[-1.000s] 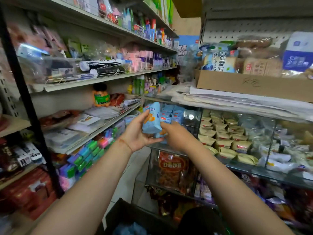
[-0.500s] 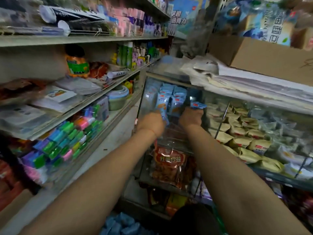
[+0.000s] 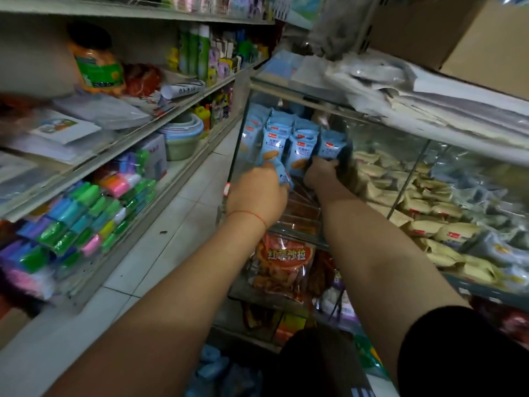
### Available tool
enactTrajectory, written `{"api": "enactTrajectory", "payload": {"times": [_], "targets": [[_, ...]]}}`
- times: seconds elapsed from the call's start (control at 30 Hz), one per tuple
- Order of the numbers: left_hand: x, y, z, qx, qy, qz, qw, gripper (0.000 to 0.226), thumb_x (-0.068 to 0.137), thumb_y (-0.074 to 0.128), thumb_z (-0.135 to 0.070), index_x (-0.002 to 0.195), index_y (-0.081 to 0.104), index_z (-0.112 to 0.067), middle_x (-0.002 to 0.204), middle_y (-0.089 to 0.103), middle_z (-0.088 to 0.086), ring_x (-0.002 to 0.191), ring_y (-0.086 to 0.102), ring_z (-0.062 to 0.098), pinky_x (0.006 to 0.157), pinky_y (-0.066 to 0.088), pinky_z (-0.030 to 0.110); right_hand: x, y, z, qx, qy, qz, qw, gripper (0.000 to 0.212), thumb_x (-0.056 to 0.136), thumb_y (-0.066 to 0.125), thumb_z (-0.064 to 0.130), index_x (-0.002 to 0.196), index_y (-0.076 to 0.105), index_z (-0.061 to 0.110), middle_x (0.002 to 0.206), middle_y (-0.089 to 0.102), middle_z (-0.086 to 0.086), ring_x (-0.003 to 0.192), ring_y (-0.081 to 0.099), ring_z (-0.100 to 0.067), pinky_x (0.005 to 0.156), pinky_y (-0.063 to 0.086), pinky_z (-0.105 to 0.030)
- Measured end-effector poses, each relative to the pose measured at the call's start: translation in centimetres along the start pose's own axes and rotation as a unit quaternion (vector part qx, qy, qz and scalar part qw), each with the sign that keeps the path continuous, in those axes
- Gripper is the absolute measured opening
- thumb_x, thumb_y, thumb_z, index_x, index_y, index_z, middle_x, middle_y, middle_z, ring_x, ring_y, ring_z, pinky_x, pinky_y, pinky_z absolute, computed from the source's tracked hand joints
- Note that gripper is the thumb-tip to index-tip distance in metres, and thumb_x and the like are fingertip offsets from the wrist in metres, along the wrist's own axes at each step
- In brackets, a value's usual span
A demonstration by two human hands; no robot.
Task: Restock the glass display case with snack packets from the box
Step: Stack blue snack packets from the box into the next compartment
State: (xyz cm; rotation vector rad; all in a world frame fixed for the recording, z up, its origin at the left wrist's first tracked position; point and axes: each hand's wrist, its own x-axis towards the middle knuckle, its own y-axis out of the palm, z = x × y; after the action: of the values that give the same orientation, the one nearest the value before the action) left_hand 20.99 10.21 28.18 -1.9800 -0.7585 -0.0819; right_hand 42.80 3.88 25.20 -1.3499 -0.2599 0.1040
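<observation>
Several light blue snack packets (image 3: 286, 138) stand upright in rows in the left compartment of the glass display case (image 3: 240, 133). My left hand (image 3: 257, 196), with a red thread at the wrist, is shut on a blue packet (image 3: 282, 174) just below that row. My right hand (image 3: 322, 174) reaches into the same compartment and grips the rightmost blue packet (image 3: 332, 146). More blue packets (image 3: 217, 365) lie in the box at the bottom edge, mostly hidden by my arms.
Beige packets (image 3: 423, 202) fill the case's compartment to the right. Red snack bags (image 3: 282, 262) sit on the shelf below. A metal shelf rack (image 3: 120, 156) with coloured packs and bowls runs along the left, across a narrow tiled aisle (image 3: 177, 224). Papers and a cardboard box (image 3: 472, 44) lie on the case.
Both hands have moved from in front of the case into its left compartment, carrying the blue packets in. The view has tilted down and closer to the case.
</observation>
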Motion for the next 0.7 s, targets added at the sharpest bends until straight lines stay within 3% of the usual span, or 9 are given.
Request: {"api": "enactTrajectory", "payload": {"times": [0.2,0.3,0.37,0.53,0.7], "targets": [[-0.5,-0.2,-0.3,0.005,-0.002,0.007,1.000,0.039,0.094,0.053,-0.039,0.118,0.054,-0.009,0.112,0.064,0.015,0.099,0.062,0.035,0.069,0.043,0.035,0.1,0.1,0.1,-0.029,0.008,0.034,0.999,0.056,0.090,0.053,0.029,0.141,0.035,0.016,0.146,0.035,-0.016,0.133,0.036,-0.033,0.112,0.021,-0.044],[-0.6,-0.2,-0.1,0.004,0.002,0.018,1.000,0.040,0.093,0.053,-0.041,0.119,0.054,-0.010,0.112,0.065,0.014,0.098,0.062,0.034,0.073,0.048,0.037,-0.2,0.3,0.5,-0.047,-0.003,0.037,0.998,0.059,0.091,0.052,0.025,0.144,0.027,0.015,0.147,0.032,-0.018,0.136,0.030,-0.037,0.113,0.019,-0.047],[-0.7,-0.2,0.1,0.002,-0.005,0.025,1.000,0.042,0.094,0.052,-0.042,0.122,0.052,-0.010,0.113,0.064,0.014,0.099,0.062,0.035,0.076,0.049,0.038,-0.4,0.3,0.4,-0.008,0.004,0.036,0.999,0.064,0.091,0.054,0.022,0.147,0.023,0.018,0.150,0.025,-0.023,0.138,0.023,-0.042,0.113,0.020,-0.047],[-1.1,-0.6,-0.7,0.003,-0.008,0.049,0.999,0.039,0.097,0.046,-0.044,0.117,0.053,-0.011,0.114,0.063,0.014,0.099,0.062,0.033,0.070,0.042,0.034,-1.3,-1.0,-0.2,0.089,0.019,0.012,0.996,0.068,0.090,0.059,0.025,0.147,0.023,0.021,0.148,0.016,-0.031,0.132,0.033,-0.046,0.109,0.031,-0.044],[-0.8,-1.2,-0.8,-0.003,-0.019,0.040,0.999,0.039,0.096,0.048,-0.043,0.115,0.054,-0.010,0.114,0.064,0.015,0.099,0.061,0.034,0.068,0.040,0.033,-1.6,-2.0,0.0,0.102,0.017,0.010,0.995,0.069,0.090,0.061,0.029,0.147,0.023,0.022,0.148,0.014,-0.030,0.132,0.034,-0.044,0.109,0.032,-0.046]]}}
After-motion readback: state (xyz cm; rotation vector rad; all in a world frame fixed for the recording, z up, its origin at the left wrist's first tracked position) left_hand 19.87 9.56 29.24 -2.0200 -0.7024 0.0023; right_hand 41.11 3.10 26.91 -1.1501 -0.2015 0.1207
